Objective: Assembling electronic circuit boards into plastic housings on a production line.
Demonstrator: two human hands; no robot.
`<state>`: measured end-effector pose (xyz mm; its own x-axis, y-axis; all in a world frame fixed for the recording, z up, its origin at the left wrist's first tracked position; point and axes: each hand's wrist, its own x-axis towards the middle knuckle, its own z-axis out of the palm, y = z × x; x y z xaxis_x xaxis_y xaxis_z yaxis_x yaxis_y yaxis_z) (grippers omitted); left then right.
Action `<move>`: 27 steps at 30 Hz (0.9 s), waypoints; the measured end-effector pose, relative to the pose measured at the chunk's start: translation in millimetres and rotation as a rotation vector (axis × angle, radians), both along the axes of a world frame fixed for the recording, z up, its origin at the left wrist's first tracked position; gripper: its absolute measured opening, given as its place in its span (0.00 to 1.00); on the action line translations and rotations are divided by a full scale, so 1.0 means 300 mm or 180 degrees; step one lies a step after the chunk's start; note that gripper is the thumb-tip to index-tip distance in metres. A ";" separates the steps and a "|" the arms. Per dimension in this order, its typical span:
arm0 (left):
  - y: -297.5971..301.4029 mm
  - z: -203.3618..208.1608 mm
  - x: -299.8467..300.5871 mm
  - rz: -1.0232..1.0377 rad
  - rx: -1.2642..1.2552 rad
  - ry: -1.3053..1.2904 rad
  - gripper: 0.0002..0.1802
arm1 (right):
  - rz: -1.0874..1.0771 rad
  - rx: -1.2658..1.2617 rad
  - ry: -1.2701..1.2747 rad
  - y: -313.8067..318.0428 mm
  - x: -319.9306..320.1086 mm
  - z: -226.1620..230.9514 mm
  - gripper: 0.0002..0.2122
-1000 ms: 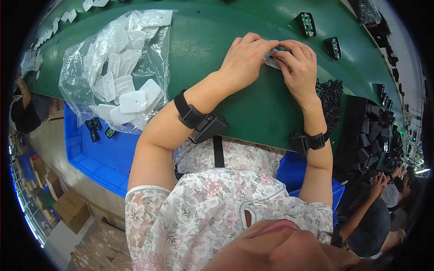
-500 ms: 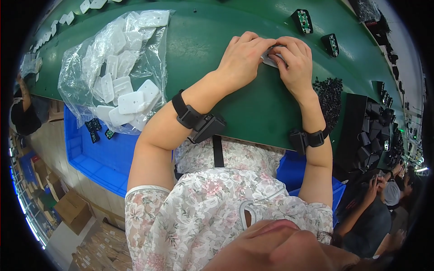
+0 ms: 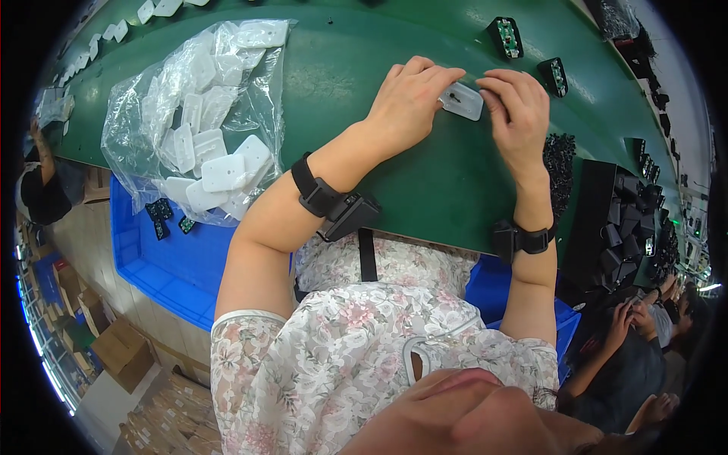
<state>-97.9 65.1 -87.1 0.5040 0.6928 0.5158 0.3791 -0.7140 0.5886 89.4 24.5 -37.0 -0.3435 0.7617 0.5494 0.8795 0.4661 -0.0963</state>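
Observation:
A white plastic cover with rounded corners is pinched at its left end by my left hand. Small dark bits show in the cover's recess. My right hand hovers just off the cover's right end, thumb and forefinger drawn together; whatever may be between them is too small to make out. Beside that wrist lies a heap of small black parts. Two black housings with green circuit boards, one farther and one nearer, stand beyond my right hand.
On the left, a clear plastic bag spills white covers near the table edge. Below it is a blue bin with several small circuit boards. Black housings are piled at the right. Co-workers' hands show at lower right.
My right hand has come away from the cover toward the right, so the cover's inner side is now visible. My left hand has stayed nearly in place, keeping its hold.

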 end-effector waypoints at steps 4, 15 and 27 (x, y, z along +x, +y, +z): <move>-0.023 0.021 -0.004 -0.0032 0.0048 0.0053 0.26 | -0.0511 -0.0421 -0.0082 -0.029 0.050 0.008 0.13; 0.008 0.020 0.017 -0.0711 0.0274 0.0060 0.23 | -0.1404 -0.1900 -0.0086 -0.094 0.085 0.097 0.26; 0.007 0.037 0.010 -0.0993 0.0942 0.1393 0.32 | -0.0991 -0.1114 -0.0600 -0.184 0.157 0.042 0.20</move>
